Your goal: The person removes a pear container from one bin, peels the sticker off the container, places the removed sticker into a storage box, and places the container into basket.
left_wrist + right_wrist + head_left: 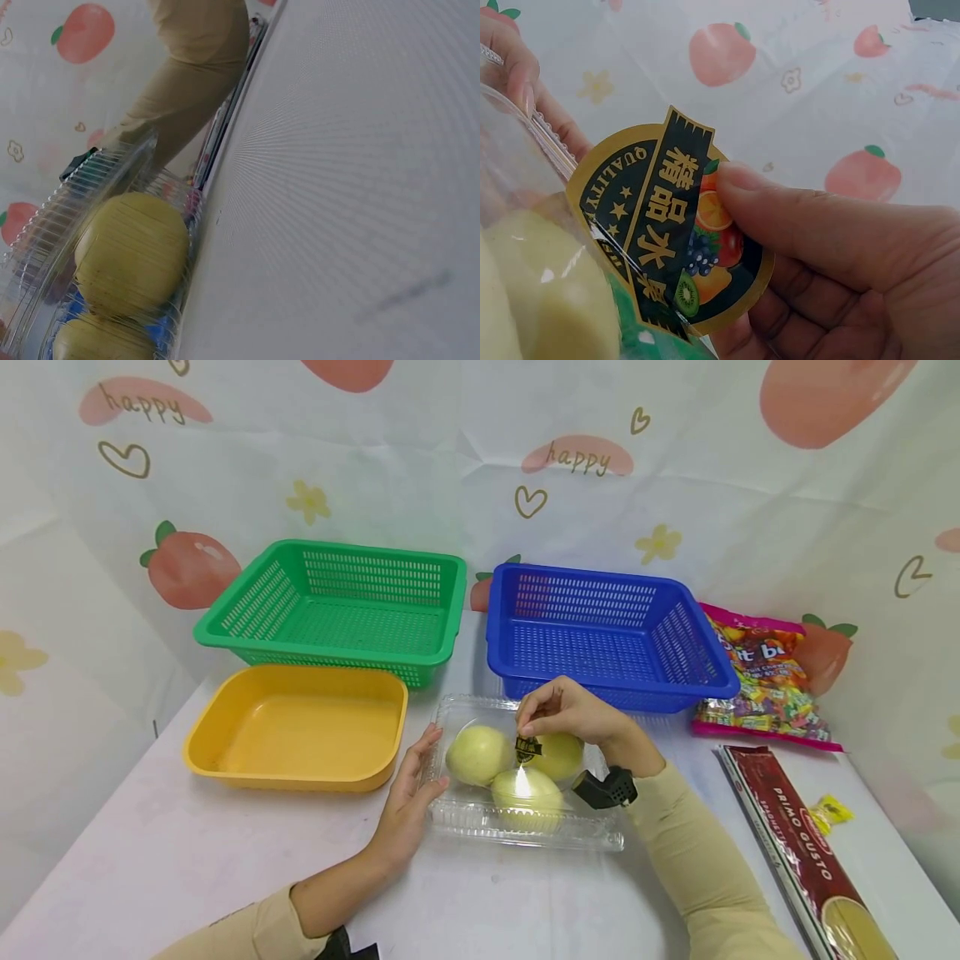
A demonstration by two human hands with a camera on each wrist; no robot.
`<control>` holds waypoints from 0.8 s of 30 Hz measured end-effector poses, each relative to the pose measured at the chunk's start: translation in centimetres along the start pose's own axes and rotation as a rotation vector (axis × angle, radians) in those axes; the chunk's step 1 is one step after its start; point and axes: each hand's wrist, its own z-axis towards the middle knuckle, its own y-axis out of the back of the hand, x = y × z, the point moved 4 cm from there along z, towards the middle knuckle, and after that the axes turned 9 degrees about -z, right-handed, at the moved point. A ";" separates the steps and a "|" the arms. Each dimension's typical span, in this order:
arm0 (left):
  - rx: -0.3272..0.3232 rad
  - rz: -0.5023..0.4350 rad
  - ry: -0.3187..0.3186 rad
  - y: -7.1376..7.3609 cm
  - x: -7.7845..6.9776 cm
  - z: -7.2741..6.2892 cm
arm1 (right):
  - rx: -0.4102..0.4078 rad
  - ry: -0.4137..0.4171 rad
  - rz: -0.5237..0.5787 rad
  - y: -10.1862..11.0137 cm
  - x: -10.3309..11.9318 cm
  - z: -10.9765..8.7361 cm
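Note:
A clear plastic clamshell box (pixel 525 839) with three round yellow-green fruits (pixel 477 755) inside lies on the table. My left hand (pixel 405 797) rests along the left side of the box, fingers fairly straight. Above the lid, my right hand (pixel 566 714) pinches a black and gold fruit sticker (pixel 656 225) between thumb and fingers. In the right wrist view, the thumb (pixel 765 199) lies on the sticker's printed face, and part of the sticker overlaps the box. Whether it is stuck there I cannot tell. The left wrist view shows a fruit (pixel 133 255) through the box wall.
Behind stand a green basket (pixel 352 652) and a blue basket (pixel 600 689). A yellow tub (pixel 296 777) is left of the box. At the right lie a candy bag (pixel 765 677), a spaghetti pack (pixel 802 843) and a small yellow wrapped candy (pixel 830 812).

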 end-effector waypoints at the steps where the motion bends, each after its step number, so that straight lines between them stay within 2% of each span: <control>1: 0.000 0.000 0.001 0.0 0.0 0.0 | -0.001 -0.003 0.002 0.0 0.0 0.0; 24: 0.000 0.011 0.010 0.0 0.0 0.0 | -0.008 0.003 0.059 0.4 -0.4 0.0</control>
